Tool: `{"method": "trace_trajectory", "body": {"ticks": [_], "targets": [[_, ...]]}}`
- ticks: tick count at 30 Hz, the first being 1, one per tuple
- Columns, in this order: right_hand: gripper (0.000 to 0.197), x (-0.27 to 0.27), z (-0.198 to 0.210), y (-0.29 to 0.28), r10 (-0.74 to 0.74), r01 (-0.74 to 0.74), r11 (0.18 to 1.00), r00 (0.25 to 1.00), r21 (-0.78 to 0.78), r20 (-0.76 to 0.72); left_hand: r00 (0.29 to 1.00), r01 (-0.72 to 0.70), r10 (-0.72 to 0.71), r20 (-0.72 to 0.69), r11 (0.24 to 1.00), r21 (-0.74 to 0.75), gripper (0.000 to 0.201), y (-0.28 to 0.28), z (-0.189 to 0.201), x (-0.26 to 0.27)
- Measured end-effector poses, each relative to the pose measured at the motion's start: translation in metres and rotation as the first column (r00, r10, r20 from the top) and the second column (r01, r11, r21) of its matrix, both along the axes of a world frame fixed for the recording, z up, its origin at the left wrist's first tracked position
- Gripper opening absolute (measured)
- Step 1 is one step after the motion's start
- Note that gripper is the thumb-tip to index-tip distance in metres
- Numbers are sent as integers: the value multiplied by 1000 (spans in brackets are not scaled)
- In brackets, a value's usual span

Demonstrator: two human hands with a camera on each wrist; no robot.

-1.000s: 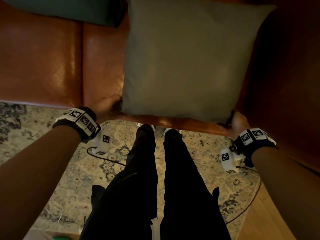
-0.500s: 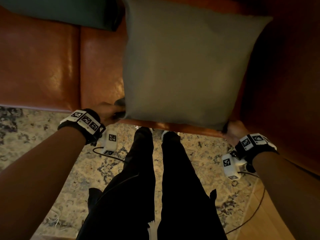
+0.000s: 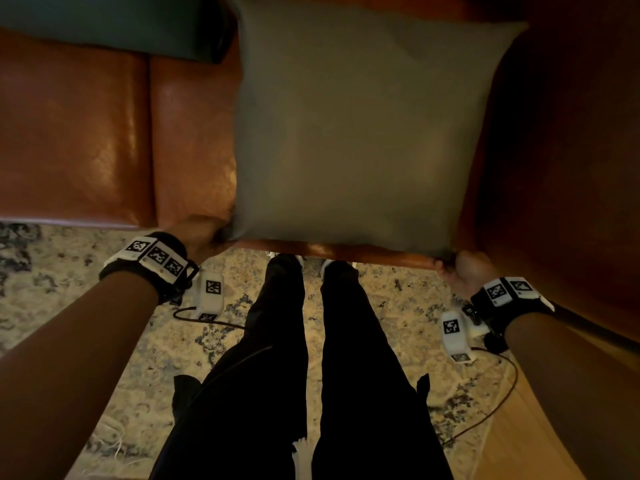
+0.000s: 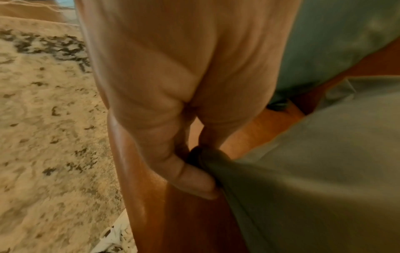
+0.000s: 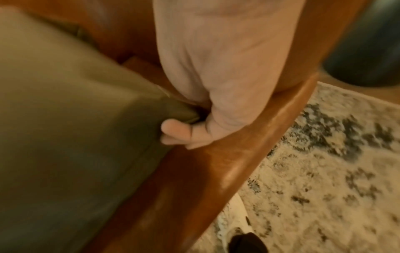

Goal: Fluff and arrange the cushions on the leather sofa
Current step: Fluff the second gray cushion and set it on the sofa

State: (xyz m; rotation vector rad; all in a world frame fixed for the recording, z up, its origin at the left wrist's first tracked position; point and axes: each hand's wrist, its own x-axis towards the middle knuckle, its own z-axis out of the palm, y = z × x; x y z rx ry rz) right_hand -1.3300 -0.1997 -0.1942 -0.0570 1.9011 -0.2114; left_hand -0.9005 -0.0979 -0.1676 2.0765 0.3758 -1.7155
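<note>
The square olive-grey fabric cushion [image 3: 356,133] looks soft and light to me, the kind of thing that sags if you only hold 1 side, and the cover seems loose enough to bunch up. So the 2 near corners are the obvious place to grab, since pinched cloth there won't slip the way a smooth face might.

Going left to right: the left hand [image 3: 199,233] has its fingers and thumb pinched round the near-left corner, and the wrist view shows the fabric gathered into a dark little wad between the fingertips [image 4: 194,179]. The cushion spans the gap, lying on the tan-brown leather sofa seat [image 3: 104,140] towards its right end, near edge right along the seat's front lip. Then the right hand [image 3: 467,271] is clamped on the near-right corner the same way, fingers curled over the cloth.

A dark teal cushion [image 3: 114,22] sits at the far left, just beside the olive one, untouched.
</note>
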Motion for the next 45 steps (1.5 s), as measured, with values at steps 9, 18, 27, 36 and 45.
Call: {"method": "trace_trajectory", "body": {"ticks": [9, 18, 27, 36, 45], "targets": [[29, -9, 3, 3, -27, 27, 1000, 989, 3, 149, 971, 194, -196, 138, 981, 31, 17, 1, -12, 1], [34, -7, -9, 6, -14, 16, 993, 1000, -115, 17, 838, 495, -503, 210, 864, 94, 34, 0, -10, -1], [13, -2, -18, -1, -124, 126, 989, 992, -71, 35, 936, 270, -290, 201, 955, 120, 36, -8, -5, -3], [19, -16, -29, -1, 60, -55, 997, 992, 45, -114, 978, 193, -191, 84, 981, -23, 18, 1, 2, 5], [44, -16, -13, 12, 386, -383, 916, 923, 119, -3, 985, 161, -161, 62, 987, 8, 10, 4, -10, 10]]}}
